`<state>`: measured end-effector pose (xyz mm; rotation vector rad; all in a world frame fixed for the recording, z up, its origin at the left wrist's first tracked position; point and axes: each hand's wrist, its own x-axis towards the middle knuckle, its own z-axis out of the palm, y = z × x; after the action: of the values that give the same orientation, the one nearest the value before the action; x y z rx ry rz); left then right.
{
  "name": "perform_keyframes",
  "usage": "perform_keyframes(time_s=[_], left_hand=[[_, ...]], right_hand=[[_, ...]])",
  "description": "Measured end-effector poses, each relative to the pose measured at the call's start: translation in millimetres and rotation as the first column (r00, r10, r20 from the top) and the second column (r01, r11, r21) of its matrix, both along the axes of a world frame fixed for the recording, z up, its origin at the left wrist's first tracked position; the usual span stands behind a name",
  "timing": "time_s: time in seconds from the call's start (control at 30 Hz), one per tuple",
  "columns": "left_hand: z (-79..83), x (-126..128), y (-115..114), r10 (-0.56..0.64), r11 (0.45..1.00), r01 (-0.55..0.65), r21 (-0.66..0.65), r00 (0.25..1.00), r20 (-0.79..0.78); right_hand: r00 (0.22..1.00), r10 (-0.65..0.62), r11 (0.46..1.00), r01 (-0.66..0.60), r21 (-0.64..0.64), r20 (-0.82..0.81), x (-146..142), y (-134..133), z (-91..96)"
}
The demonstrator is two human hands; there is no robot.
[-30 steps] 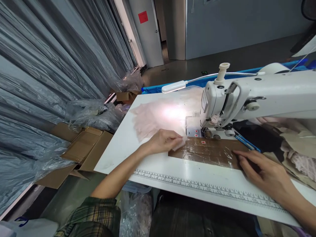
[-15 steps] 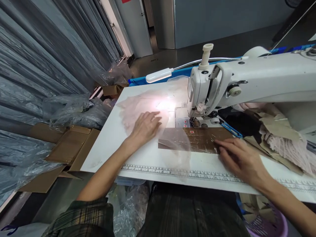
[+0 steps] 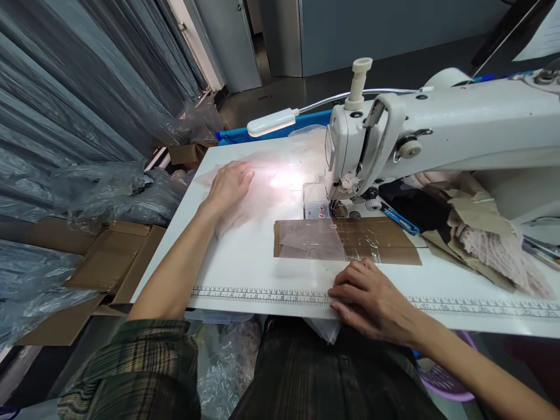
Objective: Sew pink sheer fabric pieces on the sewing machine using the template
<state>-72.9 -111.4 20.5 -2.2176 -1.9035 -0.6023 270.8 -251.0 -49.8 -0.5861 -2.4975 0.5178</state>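
Pale pink sheer fabric (image 3: 266, 201) lies bunched on the white table under the lamp's bright spot. My left hand (image 3: 231, 185) rests on its left part, fingers laid over the cloth. A thin panel of sheer fabric (image 3: 312, 242) covers the left part of a brown tape-covered plate (image 3: 380, 242) in front of the needle area. Some sheer cloth hangs over the table's front edge. There my right hand (image 3: 371, 300) has its fingers bent and together at the cloth's edge; the fingertips' grip is partly hidden. The white sewing machine (image 3: 350, 146) stands just behind the plate.
A blue thread snipper (image 3: 400, 220) lies right of the needle, beside dark cloth and brown paper scraps (image 3: 476, 221). A ruler strip (image 3: 271, 296) runs along the front edge. Cardboard boxes (image 3: 109, 256) and plastic bags stand left; a purple basket (image 3: 446, 379) is below right.
My left hand has slid left and away from me over the sheer fabric. My right hand has moved left off the brown plate to the front edge, where the cloth now hangs over.
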Motion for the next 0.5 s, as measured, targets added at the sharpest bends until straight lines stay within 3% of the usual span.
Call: perform_keyframes(time_s=[0.07,0.13,0.27,0.4,0.5], left_hand=[[-0.2,15,-3,-0.008,0.997,0.016,0.082,0.995,-0.097],[-2.9,38,-14,-0.088,0.987,0.109,0.12,0.982,-0.169],[-22.7,83,-45,-0.394,0.918,0.386,-0.086,0.914,-0.094],[-48.7,100,-62,-0.424,0.899,0.412,-0.149,0.904,-0.057],[-51.7,102,-65,-0.434,0.898,0.426,-0.109,0.899,-0.057]], right_hand=[[0.999,0.007,0.999,-0.009,-0.031,-0.037,2,1,-0.4],[0.997,0.001,0.998,-0.006,-0.065,-0.08,3,2,-0.9],[0.986,-0.033,0.994,0.016,-0.105,-0.16,4,4,-2.1],[0.951,-0.123,0.974,0.062,-0.216,-0.282,4,0,-1.3],[0.908,-0.221,0.942,0.103,-0.321,-0.357,5,3,2.7]])
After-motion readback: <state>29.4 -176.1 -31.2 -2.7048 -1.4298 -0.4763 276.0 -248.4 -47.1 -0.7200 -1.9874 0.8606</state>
